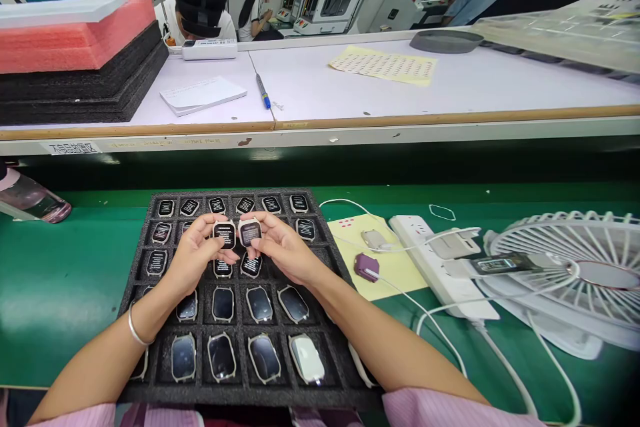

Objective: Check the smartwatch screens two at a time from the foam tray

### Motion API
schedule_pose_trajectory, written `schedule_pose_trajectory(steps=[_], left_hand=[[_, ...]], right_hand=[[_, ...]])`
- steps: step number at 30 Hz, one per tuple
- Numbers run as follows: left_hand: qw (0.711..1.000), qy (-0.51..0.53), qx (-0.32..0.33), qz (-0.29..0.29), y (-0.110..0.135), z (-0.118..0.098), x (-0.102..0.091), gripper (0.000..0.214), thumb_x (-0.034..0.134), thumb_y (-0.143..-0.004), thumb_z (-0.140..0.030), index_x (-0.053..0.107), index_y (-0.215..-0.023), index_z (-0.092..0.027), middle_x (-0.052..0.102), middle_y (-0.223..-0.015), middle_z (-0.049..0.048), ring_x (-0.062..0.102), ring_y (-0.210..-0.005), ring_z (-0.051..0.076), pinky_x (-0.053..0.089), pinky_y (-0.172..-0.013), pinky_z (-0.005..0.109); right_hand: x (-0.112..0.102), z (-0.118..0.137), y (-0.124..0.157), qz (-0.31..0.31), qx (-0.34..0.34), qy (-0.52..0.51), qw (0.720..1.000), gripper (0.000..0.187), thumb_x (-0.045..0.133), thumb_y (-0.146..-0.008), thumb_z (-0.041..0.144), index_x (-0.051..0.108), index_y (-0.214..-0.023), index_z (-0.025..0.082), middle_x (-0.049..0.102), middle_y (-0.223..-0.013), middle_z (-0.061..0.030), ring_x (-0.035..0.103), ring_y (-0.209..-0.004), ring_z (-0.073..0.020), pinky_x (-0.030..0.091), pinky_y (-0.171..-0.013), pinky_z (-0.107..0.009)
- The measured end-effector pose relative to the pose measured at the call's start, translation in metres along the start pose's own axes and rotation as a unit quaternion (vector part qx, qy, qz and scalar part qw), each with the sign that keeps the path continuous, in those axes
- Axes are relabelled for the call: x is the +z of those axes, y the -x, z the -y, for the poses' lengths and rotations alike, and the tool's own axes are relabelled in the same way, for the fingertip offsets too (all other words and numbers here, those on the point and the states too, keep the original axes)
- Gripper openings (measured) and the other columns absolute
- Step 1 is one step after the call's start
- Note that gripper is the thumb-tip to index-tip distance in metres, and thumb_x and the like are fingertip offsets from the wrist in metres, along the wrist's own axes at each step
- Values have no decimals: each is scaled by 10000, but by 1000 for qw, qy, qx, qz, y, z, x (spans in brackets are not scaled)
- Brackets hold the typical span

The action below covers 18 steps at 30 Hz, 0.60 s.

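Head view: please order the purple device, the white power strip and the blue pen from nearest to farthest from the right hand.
From the right hand:
1. Purple device, just to its right on the yellow sheet.
2. White power strip, farther right on the green mat.
3. Blue pen, up on the raised white shelf.

Bright overhead light, seemingly warped edges

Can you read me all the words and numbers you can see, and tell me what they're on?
None reads clearly.
Left hand watch: white lines, too small.
Right hand watch: same.
Watches in foam tray: too small.
Shelf-edge label: blurred characters.
Yellow sheet: tiny print, unreadable.
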<state>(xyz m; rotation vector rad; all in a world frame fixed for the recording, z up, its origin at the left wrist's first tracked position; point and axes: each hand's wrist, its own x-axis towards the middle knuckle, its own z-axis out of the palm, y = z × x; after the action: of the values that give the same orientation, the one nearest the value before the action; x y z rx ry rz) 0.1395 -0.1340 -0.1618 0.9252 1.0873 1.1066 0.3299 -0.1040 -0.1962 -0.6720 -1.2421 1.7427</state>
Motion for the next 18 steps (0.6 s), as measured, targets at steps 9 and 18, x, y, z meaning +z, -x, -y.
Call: schedule_pose_trajectory(steps=[9,18], left_hand=[[1000,-8,7,-2,0,1,1,405,780,-726,-296,575,-1054,-173,675,-1032,22,718,-567,125,626,-594,287],[1000,25,8,13,1,-2,0,400,718,-664,-173,599,-1045,-182,692,-961,-2,736,-607,147,633,-629,290]], right_hand=[[1,1,0,8,0,-9,1000,355,742,-833,207,624,-1167,223,677,-984,-22,602,-664,-120,496,-659,-292],[-1,1,0,18,9,-31,999,458,780,-777,156,608,-1193,242,665,-962,2,603,-687,-113,513,-676,-275]])
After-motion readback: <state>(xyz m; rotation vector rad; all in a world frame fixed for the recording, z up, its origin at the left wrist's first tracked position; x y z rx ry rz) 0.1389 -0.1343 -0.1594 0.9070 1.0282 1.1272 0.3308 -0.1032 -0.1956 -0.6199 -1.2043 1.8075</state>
